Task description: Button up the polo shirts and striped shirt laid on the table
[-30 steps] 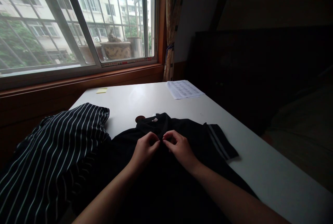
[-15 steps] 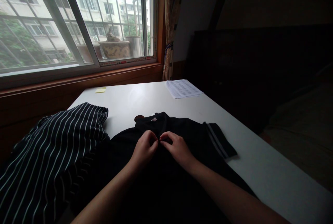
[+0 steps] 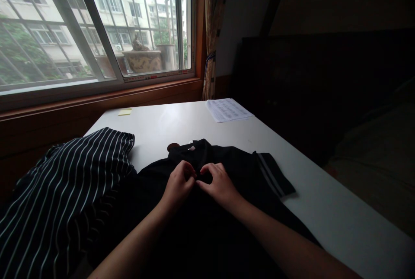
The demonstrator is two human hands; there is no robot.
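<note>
A black short-sleeved collared shirt point(image 3: 201, 227) lies spread in front of me, its collar toward the far side and a small pale label inside the neck. Two grey stripes run along its right sleeve cuff point(image 3: 276, 175). At the front opening below the collar, my left hand point(image 3: 179, 184) is closed, thumb and fingers pinching the dark cloth. My right hand point(image 3: 220, 184) meets it there, fingers curled on the same cloth with a gap between forefinger and thumb. Whatever small part of the opening lies between the fingertips is too dark to make out.
A black garment with white stripes point(image 3: 74, 175) lies heaped on the left. Behind the collar sits a round brown object point(image 3: 173, 146). Printed sheets point(image 3: 229, 110) and a yellow sticky note point(image 3: 125, 111) rest at the far end of the white table point(image 3: 162, 121), below a barred window.
My right thumb has moved down and away from its forefinger, widening the gap between them. The left hand keeps its pinch at nearly the same spot. The shirt stays in place.
</note>
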